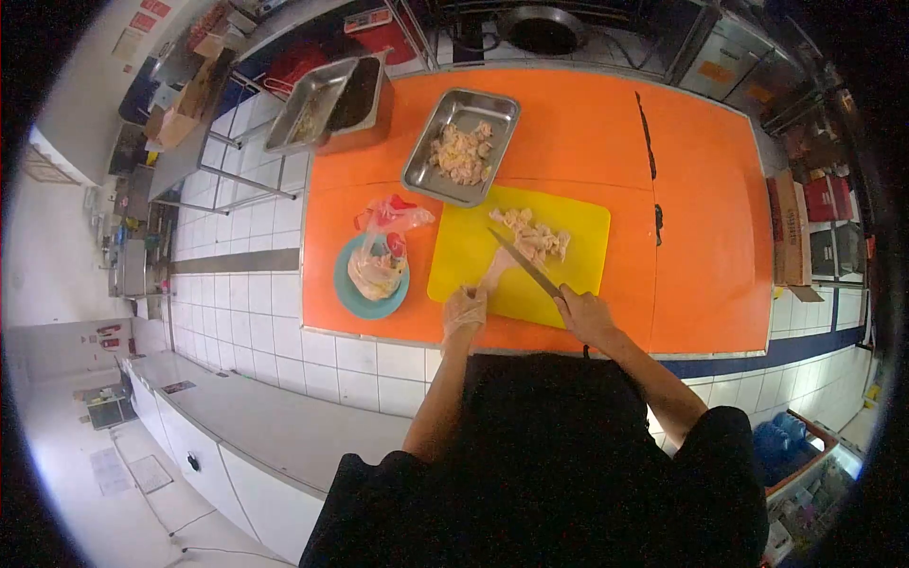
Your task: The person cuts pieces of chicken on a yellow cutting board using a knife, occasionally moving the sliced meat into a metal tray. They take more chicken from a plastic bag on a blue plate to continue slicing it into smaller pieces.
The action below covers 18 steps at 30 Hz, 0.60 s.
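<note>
My left hand (pixel 464 310), in a clear plastic glove, is closed on the near end of a strip of raw chicken (pixel 494 271) at the left front of the yellow cutting board (pixel 589 227). In my right hand (pixel 584 315) is a kitchen knife (pixel 526 264), its blade slanting up and left over the board beside the chicken. Cut pieces of chicken (pixel 535 237) lie in a pile at the board's upper middle. Behind the board, a metal tray (pixel 414 178) holds more chopped chicken (pixel 462 153).
A blue bowl (pixel 352 301) left of the board holds chicken in a plastic bag (pixel 379 270). At the orange table's (pixel 705 218) far left corner stands a deep metal pan (pixel 365 123) with another tray (pixel 301 106) leaning over it. A wok (pixel 542 33) is behind the table.
</note>
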Available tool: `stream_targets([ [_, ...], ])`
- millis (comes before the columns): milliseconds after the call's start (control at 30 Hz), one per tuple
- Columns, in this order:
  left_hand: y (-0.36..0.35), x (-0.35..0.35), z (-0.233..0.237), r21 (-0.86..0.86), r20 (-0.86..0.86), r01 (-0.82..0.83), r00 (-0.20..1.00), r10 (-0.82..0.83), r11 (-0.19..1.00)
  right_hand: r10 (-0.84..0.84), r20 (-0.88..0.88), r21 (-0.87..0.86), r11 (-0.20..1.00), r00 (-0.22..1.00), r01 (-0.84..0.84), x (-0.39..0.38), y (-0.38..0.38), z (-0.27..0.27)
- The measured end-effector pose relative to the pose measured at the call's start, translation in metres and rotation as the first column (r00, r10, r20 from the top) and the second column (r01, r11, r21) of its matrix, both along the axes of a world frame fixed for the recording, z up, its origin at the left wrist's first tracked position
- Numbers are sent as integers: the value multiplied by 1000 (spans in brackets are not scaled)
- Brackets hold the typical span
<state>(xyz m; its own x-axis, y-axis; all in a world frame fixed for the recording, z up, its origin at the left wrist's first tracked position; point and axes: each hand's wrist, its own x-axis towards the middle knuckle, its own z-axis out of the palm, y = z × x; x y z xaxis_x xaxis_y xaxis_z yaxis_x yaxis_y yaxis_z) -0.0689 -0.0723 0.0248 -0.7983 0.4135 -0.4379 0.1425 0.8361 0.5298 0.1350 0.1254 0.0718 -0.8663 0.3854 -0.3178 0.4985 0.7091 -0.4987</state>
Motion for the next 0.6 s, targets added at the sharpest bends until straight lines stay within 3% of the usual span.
stream_targets([
  [33, -2, 4, 3, -7, 10, -2, 1000, 2, 1000, 2, 10, -7, 1000, 1000, -2, -1, -1, -1],
  [100, -5, 7, 2, 21, -486, 130, 868, -104, 991, 128, 102, 8, 992, 987, -129, -5, -3, -2],
  [133, 0, 4, -3, 20, -482, 126, 870, -101, 992, 131, 107, 7, 991, 986, -133, -7, -4, -4],
  [200, 11, -1, -15, 384, -509, 346, 853, -117, 856, 187, 166, 12, 981, 968, -192, -10, -8, -9],
  [233, 16, 0, -8, 384, -503, 340, 857, -114, 858, 192, 172, 9, 981, 966, -196, -12, -10, -16],
  [300, 26, 5, 3, 187, -399, 337, 884, -242, 923, 179, 231, 79, 976, 956, -202, -18, -12, -31],
  [333, 29, 7, -6, 191, -387, 332, 890, -239, 924, 182, 243, 76, 976, 953, -206, -23, -11, -32],
  [400, 29, 12, -22, 303, -441, 273, 890, -119, 913, 162, 138, 73, 982, 977, -173, -41, -17, -36],
  [500, 23, 6, -31, 297, -470, 369, 859, -201, 881, 179, 7, 109, 978, 984, -179, -87, -25, -53],
  [567, 27, 6, -18, 287, -452, 361, 868, -206, 887, 179, -183, 113, 981, 967, -161, -116, -28, -74],
  [600, 26, 7, -19, 277, -432, 353, 877, -213, 894, 176, -184, 112, 981, 967, -157, -122, -26, -78],
])
